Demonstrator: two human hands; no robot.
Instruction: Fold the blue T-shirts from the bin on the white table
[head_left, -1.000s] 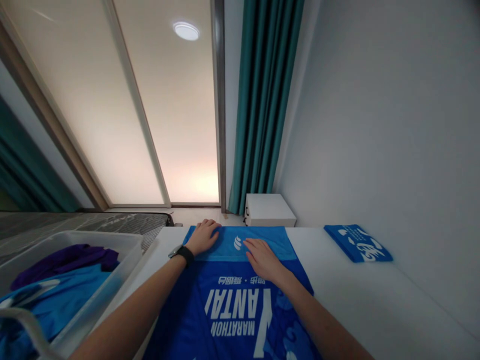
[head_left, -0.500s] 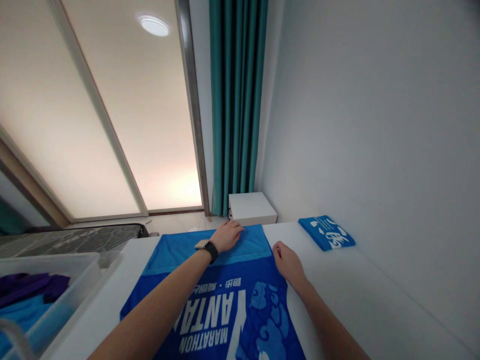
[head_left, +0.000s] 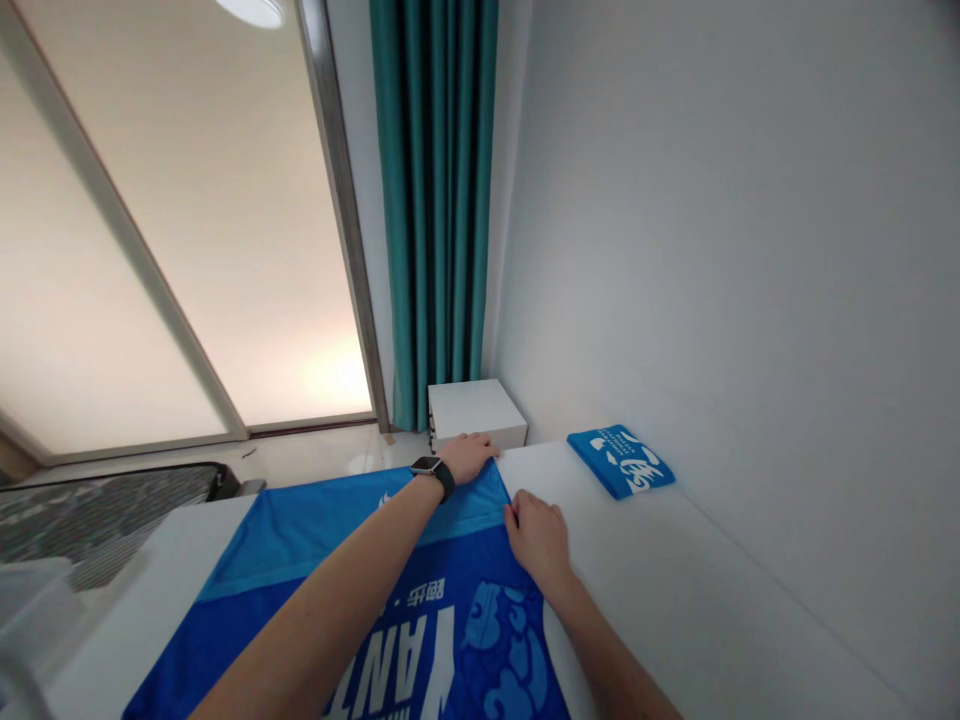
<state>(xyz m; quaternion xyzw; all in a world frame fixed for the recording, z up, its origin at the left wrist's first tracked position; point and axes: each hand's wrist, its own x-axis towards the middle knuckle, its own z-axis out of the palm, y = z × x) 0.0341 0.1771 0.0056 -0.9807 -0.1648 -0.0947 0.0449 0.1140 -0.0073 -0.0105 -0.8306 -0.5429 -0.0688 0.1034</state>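
Note:
A blue shirt (head_left: pixel 480 560) with a lighter blue band and white lettering lies spread on the white table (head_left: pixel 637 600). My left hand (head_left: pixel 469 458), with a black watch on the wrist, rests on the far right corner of the light band, its fingers stretched out. At the shirt's right edge, just nearer to me, my right hand (head_left: pixel 538 532) has its fingers curled and pinches the cloth. A folded blue cloth (head_left: pixel 621 462) with white print lies farther right, against the wall.
Beyond the table's far edge stands a white cabinet (head_left: pixel 478 408) before a green curtain (head_left: pixel 435 220). A translucent bin (head_left: pixel 34 600) is at the lower left, near a grey striped surface (head_left: pixel 105 510). A wall borders the right side.
The view has turned to the right. My left hand has moved along the light band to its right corner, close to my right hand, which remains at the shirt's right edge.

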